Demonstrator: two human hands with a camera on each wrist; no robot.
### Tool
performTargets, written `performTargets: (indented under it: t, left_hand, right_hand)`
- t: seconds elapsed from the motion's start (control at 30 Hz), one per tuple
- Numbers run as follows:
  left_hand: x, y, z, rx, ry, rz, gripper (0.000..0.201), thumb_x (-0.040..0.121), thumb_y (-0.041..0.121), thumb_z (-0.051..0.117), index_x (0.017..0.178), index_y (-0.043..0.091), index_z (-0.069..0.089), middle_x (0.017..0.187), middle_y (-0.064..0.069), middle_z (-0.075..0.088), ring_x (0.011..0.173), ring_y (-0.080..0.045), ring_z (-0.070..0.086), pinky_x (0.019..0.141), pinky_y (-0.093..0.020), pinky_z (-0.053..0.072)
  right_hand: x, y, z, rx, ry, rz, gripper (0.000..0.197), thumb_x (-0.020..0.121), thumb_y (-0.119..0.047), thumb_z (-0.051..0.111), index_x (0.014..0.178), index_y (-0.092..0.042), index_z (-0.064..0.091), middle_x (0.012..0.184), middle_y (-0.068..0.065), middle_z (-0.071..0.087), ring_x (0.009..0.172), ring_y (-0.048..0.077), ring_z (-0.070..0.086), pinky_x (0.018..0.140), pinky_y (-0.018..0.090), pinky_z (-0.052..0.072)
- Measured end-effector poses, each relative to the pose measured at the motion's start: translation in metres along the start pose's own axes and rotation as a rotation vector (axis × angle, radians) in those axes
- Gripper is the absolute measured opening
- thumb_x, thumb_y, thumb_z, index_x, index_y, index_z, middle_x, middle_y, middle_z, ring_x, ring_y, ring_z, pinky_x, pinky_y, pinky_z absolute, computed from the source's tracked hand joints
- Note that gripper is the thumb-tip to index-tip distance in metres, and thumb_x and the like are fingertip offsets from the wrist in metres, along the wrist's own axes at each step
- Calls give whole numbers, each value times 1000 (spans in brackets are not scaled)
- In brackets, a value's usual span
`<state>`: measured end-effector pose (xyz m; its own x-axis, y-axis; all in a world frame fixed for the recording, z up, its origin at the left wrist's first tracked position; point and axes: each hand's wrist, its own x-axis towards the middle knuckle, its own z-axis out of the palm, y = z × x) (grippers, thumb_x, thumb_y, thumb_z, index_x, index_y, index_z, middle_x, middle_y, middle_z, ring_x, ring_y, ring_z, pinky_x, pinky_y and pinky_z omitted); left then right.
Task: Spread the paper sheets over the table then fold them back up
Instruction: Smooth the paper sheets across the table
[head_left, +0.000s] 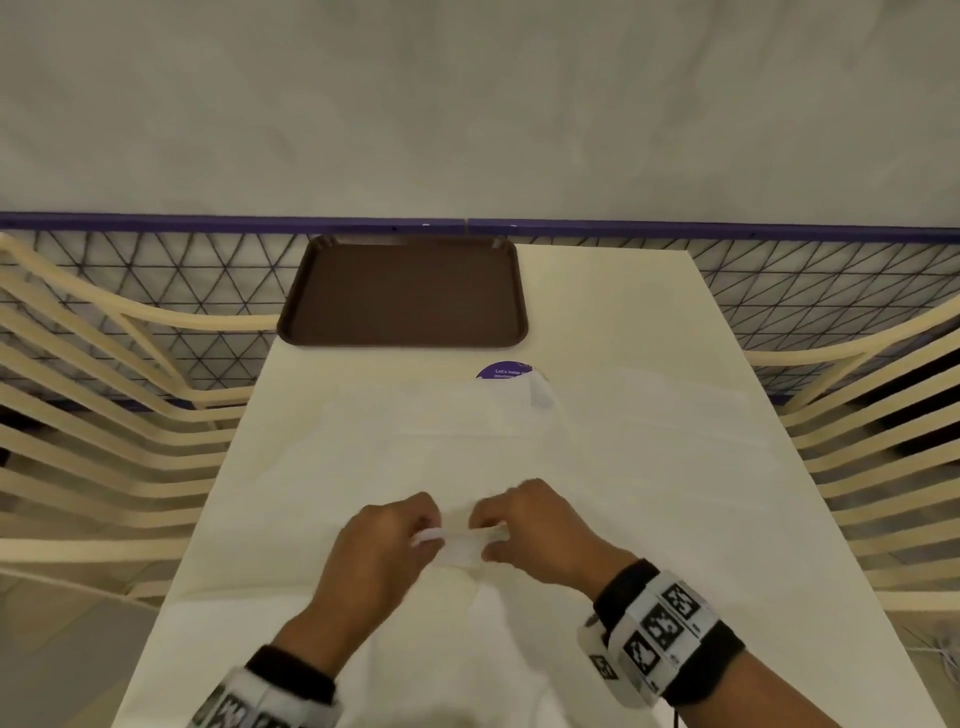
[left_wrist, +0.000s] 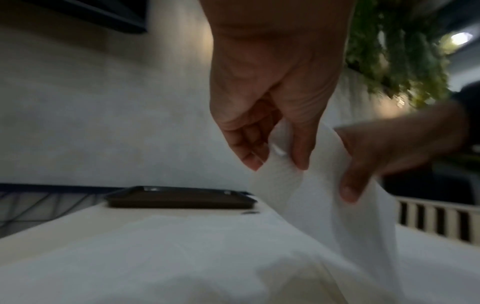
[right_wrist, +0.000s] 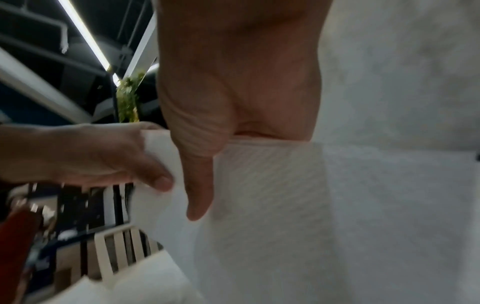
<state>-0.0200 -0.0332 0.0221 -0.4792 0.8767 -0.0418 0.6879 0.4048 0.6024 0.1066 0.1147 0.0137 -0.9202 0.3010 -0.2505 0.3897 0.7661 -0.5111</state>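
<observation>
Both hands meet at the near middle of the tabletop (head_left: 649, 322): left hand (head_left: 387, 540) and right hand (head_left: 535, 525) each pinch a raised edge of a paper sheet (head_left: 462, 551) above other spread sheets. Spreading or refolding is unclear; next likely drawing the hands apart evenly.

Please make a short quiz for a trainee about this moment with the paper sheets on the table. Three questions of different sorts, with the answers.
1. True or false: the brown tray holds a folded sheet.
2. Which hands pinch the raised paper sheet? A) left hand only B) right hand only C) both
3. Fill in: the purple round sticker is partly covered by a ____.

Key: 1 false, the tray shows nothing on it. 2 C, both hold its top edge, lifted off the table. 3 paper sheet.
</observation>
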Motion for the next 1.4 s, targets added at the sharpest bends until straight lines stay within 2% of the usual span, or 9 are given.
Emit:
performTargets:
  t: [0.1, 0.27, 0.4, 0.57, 0.73, 0.9, 1.13, 1.23, 1.4]
  left_hand:
    - [-29, -26, -47, -236, 135, -185, 20, 67, 12, 80, 63, 14, 61, 52, 15, 57, 52, -2, 52, 48, -10, 35]
    - [-77, -80, -92, -562, 278, -547, 7, 72, 16, 78, 75, 15, 71, 63, 7, 72, 58, -13, 68, 47, -16, 49]
    - [-102, -120, -93, -541, 357, -675, 8, 78, 18, 73, 76, 11, 70, 63, 6, 71, 62, -14, 64, 52, -23, 43]
    - [-108, -174, -66, -401, 253, -795, 26, 76, 24, 75, 68, 2, 64, 69, -7, 65, 67, -25, 58, 60, -31, 42]
    - [-104, -190, -54, -247, 196, -822, 38, 78, 27, 74, 53, 14, 47, 54, 1, 50, 55, -16, 46, 51, -27, 32]
    - [-107, -193, -44, -106, 156, -822, 34, 79, 31, 72, 61, 15, 48, 64, -2, 55, 64, -19, 51, 57, -28, 36]
    - [-98, -186, -42, -63, 143, -823, 44, 74, 17, 74, 112, 11, 52, 111, -13, 58, 97, -30, 51, 86, -41, 43]
    - [-76, -168, -41, 117, 217, -712, 57, 74, 13, 73, 124, 11, 47, 124, -19, 48, 114, -39, 41, 98, -47, 34]
    - [-5, -114, -13, 44, 156, -407, 33, 80, 17, 68, 112, 16, 60, 115, -8, 58, 108, -30, 48, 92, -41, 39]
  right_hand:
    - [9, -20, -1, 304, -76, 108, 11, 74, -21, 75, 79, -12, 69, 77, 6, 67, 67, 18, 59, 62, 26, 45]
    - [29, -55, 23, 659, -150, 164, 11, 72, -18, 78, 75, -13, 69, 75, 7, 68, 63, 16, 60, 59, 24, 47]
    - [46, -76, 64, 770, -190, 279, 26, 75, -17, 76, 88, 4, 68, 71, 16, 67, 48, 12, 59, 52, 22, 51]
    - [46, -88, 109, 678, -251, 395, 19, 77, -18, 75, 71, -7, 61, 53, 4, 62, 39, 6, 56, 45, 18, 49]
    - [44, -92, 134, 529, -188, 446, 35, 77, -21, 75, 54, -12, 50, 40, -1, 57, 35, 7, 52, 46, 22, 48]
    - [44, -96, 140, 246, -133, 378, 45, 77, -36, 71, 56, -18, 35, 63, -2, 46, 64, 16, 46, 51, 24, 32]
    - [30, -74, 125, 343, -13, 358, 25, 78, -37, 70, 74, -23, 49, 65, -9, 49, 70, 16, 53, 56, 26, 37]
    - [16, -46, 98, 413, 82, 369, 16, 82, -31, 68, 84, -20, 56, 67, -5, 56, 60, 10, 53, 55, 22, 42]
    - [-22, 13, 48, 434, 255, 461, 23, 84, -16, 65, 67, -28, 55, 67, 9, 67, 58, 16, 57, 55, 23, 46]
